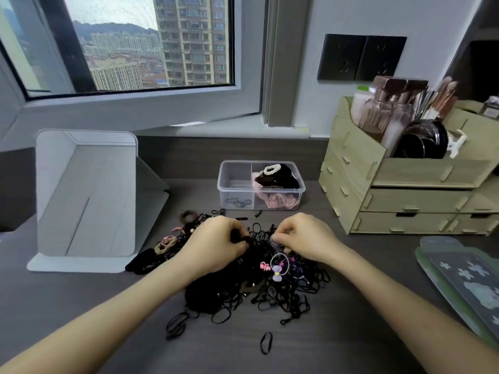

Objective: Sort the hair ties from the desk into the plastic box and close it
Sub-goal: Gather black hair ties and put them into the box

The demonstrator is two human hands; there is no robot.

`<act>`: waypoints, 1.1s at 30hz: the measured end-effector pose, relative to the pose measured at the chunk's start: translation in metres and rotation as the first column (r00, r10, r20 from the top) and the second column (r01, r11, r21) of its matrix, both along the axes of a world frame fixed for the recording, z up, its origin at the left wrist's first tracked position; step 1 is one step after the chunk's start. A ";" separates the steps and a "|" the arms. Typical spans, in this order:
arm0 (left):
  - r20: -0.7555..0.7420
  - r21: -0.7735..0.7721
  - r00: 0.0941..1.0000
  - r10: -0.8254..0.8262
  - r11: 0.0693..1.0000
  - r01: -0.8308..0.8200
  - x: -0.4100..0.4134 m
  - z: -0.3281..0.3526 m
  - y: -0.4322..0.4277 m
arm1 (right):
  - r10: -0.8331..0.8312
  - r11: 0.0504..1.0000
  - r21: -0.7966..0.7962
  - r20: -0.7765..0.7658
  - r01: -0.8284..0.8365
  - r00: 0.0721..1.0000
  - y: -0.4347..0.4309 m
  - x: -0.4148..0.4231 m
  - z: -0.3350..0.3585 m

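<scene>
Hair ties [270, 282]: a tangled heap of mostly thin black loops on the desk [221, 352], just in front of the plastic box [235, 184].
Handling: likely light, soft and stretchy. The loops probably snag on each other, so one is best pinched by a single strand and lifted clear.
Left hand [216, 244]: fingers curled tight, pinching a dark tie at the heap's far edge.
Right hand [307, 238]: fingers curled, thumb and forefinger apparently nipping a pale thin loop.
Box: open, no lid in view, with a few thin black ties front-left and scrunchies [275, 179] piled on the right.
Flanks: folding mirror [86, 195] to the left, wooden organiser [405, 201] to the right.
</scene>
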State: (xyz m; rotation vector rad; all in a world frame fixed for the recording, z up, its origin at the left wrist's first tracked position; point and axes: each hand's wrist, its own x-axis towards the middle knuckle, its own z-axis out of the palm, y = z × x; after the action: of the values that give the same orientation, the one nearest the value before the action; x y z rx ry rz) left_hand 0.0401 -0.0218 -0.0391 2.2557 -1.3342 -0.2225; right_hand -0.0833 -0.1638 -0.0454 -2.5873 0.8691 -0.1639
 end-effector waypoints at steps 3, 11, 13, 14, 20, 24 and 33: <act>-0.047 0.029 0.999 0.008 1.000 -0.006 0.007 0.008 -0.004 | 0.075 0.995 -0.052 -0.181 -0.086 0.981 -0.003 0.023 0.000; -0.318 -0.041 0.946 0.064 0.996 -0.081 0.033 0.026 -0.013 | 0.198 0.969 -0.116 -0.147 -0.216 0.969 -0.005 0.027 0.005; -0.336 -0.072 0.939 0.077 0.992 -0.107 0.039 0.029 -0.017 | 0.262 0.946 -0.155 -0.148 -0.284 0.954 -0.003 0.025 0.006; -0.345 -0.085 0.935 0.085 0.989 -0.121 0.042 0.031 -0.019 | 0.294 0.931 -0.173 -0.168 -0.321 0.941 -0.001 0.025 0.006; -0.438 -0.119 0.898 0.050 0.986 -0.113 0.050 0.029 -0.023 | 0.323 0.891 -0.271 -0.186 -0.365 0.928 0.005 0.028 -0.003; -0.466 -0.138 0.884 0.029 0.985 -0.105 0.052 0.028 -0.022 | 0.267 0.887 -0.367 -0.088 -0.281 0.960 0.005 0.020 0.005; -0.461 -0.163 0.887 -0.003 0.983 -0.081 0.056 0.040 -0.030 | 0.031 0.957 0.275 0.207 -0.089 0.978 -0.023 0.003 0.039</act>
State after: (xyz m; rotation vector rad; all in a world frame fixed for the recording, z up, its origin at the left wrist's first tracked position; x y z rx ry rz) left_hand 0.0959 -0.0521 0.0007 1.9174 -1.0083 -0.5640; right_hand -0.0807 -0.1864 -0.0066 -2.2810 0.6849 -0.2582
